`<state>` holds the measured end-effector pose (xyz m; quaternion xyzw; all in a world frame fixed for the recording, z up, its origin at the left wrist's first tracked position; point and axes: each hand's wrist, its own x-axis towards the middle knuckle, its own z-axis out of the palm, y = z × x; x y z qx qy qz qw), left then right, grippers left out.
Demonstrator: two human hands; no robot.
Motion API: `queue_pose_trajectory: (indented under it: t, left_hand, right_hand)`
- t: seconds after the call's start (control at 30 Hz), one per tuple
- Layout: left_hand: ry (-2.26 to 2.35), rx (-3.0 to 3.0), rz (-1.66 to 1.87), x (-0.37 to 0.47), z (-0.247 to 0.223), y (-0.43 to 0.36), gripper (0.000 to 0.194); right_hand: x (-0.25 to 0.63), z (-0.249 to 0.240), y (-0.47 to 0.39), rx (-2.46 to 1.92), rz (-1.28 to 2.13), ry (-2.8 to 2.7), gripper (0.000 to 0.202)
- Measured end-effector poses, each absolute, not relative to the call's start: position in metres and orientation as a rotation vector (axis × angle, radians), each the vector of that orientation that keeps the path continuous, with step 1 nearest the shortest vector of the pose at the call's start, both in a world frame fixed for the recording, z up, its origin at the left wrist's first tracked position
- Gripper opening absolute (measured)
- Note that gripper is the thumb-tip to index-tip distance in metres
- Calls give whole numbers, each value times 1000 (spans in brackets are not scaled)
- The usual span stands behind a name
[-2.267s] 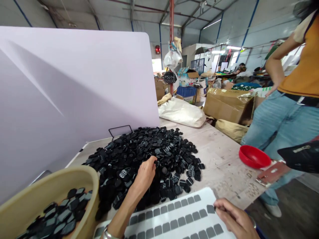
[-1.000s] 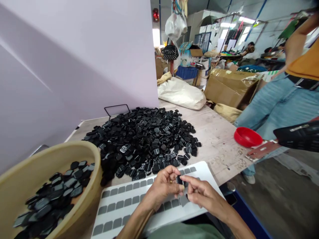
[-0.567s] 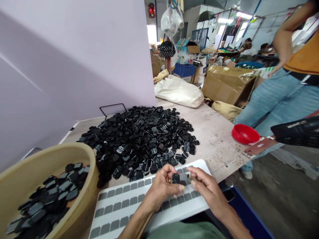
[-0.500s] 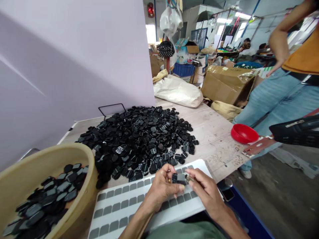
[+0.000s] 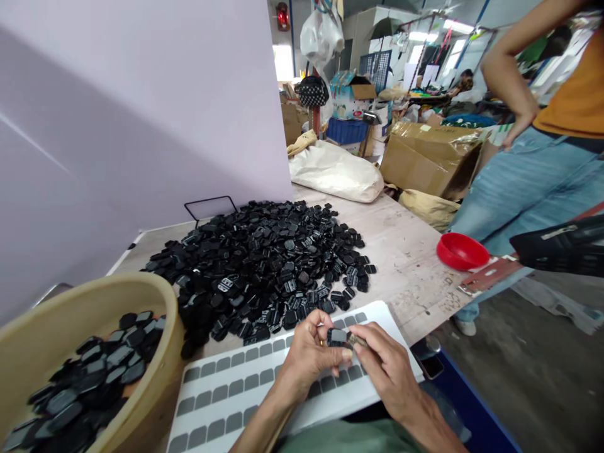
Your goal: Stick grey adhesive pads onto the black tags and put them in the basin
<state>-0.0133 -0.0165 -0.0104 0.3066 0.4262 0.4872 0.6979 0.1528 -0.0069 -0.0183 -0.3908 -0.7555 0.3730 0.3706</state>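
Observation:
My left hand [image 5: 306, 352] pinches a small black plastic piece [image 5: 336, 336] between thumb and fingers, just above a white sticker sheet [image 5: 226, 390] printed with rows of grey rectangles. My right hand [image 5: 384, 365] meets it from the right, fingertips pressing on the same piece. A big heap of the same black pieces [image 5: 264, 264] lies on the table [image 5: 410, 277] beyond the sheet. A tan bowl [image 5: 70, 308] at the near left holds several more of them.
A pale lilac partition [image 5: 141, 113] walls off the left. A red dish [image 5: 462, 250] sits at the table's right edge beside a black tray [image 5: 561, 245]. A person in jeans and an orange top [image 5: 538, 157] stands to the right. Boxes and sacks [image 5: 425, 167] lie behind.
My left hand picked a black piece out of the heap and brought it over the sticker sheet. My right hand left the sheet's corner and joined it on the piece.

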Motion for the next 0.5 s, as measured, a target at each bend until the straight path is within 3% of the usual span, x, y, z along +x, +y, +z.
queue_pose_trajectory:
  t: [0.5]
  left_hand:
    - [969, 709, 1081, -10, -11, -14, 57]
  right_hand:
    - [149, -20, -7, -998, 938, -1973, 28]
